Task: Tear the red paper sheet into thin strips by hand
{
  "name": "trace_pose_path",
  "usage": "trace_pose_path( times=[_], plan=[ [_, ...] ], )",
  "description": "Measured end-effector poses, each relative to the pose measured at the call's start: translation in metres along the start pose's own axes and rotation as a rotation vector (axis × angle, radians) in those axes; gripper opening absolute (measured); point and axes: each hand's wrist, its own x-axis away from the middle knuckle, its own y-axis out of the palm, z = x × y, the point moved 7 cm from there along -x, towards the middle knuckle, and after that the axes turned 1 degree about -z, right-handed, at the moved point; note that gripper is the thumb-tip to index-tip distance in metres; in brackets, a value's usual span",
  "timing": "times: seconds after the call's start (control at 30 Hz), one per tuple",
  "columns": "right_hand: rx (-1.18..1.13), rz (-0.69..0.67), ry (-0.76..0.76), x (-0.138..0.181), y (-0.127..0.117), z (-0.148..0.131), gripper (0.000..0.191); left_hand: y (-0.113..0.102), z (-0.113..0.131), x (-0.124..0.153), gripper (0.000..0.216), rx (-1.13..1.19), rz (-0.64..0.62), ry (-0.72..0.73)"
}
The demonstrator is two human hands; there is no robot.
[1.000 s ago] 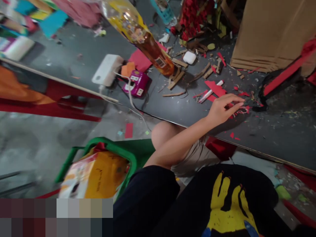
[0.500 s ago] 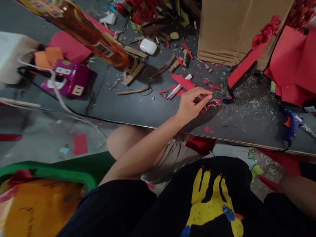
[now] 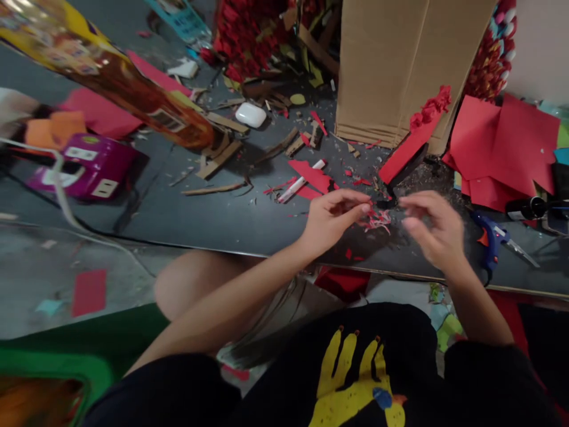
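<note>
My left hand [image 3: 333, 220] hovers over the table with thumb and fingertips pinched together. Whatever lies between those fingertips, if anything, is too small to make out. Facing it, slightly blurred, my right hand [image 3: 438, 228] has its thumb apart from the curled fingers, with nothing visible in it. Shredded red and white scraps [image 3: 377, 220] lie between and below the hands. Just beyond are a folded red paper strip [image 3: 402, 155] topped with crumpled red pieces, and a white marker-like stick [image 3: 302, 181] crossed by a torn red paper piece [image 3: 313, 173].
A blue glue gun [image 3: 492, 240] and red paper sheets [image 3: 482, 148] are on the right. Behind stands a cardboard box [image 3: 382, 71]. Leftward are an amber bottle [image 3: 155, 101], a white case [image 3: 251, 115], a purple box [image 3: 95, 166] with a cable, and cardboard bits [image 3: 220, 159].
My right hand has come into view from the right, opposite my left hand. The camera view has shifted, so the table things appear lower and further left. My left fingers remain pinched.
</note>
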Motion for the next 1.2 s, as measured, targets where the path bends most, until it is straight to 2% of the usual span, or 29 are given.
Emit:
trace_pose_path(
  times=[0.1, 0.17, 0.23, 0.47, 0.6, 0.8, 0.93, 1.07, 1.2],
  plan=[
    [0.134, -0.147, -0.065, -0.02, 0.021, 0.003, 0.03, 0.005, -0.001, 0.002, 0.033, 0.055, -0.016, -0.036],
    [0.114, -0.233, -0.027, -0.029, 0.031, 0.011, 0.026, 0.005, -0.003, 0.002, 0.032, 0.079, -0.016, -0.048],
    [0.045, -0.257, 0.012, -0.033, 0.034, 0.017, 0.022, 0.003, -0.006, 0.002, 0.031, 0.096, -0.008, -0.056],
    [-0.334, -0.225, 0.115, -0.032, 0.034, 0.029, 0.03, 0.001, -0.014, 0.005, 0.032, 0.176, 0.004, -0.122],
    [-0.451, -0.203, 0.217, -0.029, 0.04, 0.035, 0.032, 0.004, -0.013, 0.009, 0.029, 0.181, -0.04, -0.152],
    [-0.471, -0.11, 0.245, -0.025, 0.04, 0.034, 0.032, -0.002, 0.0, 0.008, 0.031, 0.167, -0.005, -0.075],
    [-0.435, -0.075, 0.224, -0.024, 0.038, 0.031, 0.033, -0.003, 0.001, 0.005, 0.038, 0.206, 0.008, -0.1],
    [-0.457, -0.069, 0.181, -0.025, 0.037, 0.029, 0.025, -0.004, 0.0, 0.004, 0.034, 0.218, 0.017, -0.109],
    [-0.46, -0.082, 0.131, -0.024, 0.037, 0.027, 0.016, -0.005, -0.001, 0.008, 0.023, 0.103, 0.02, -0.128]
  ],
)
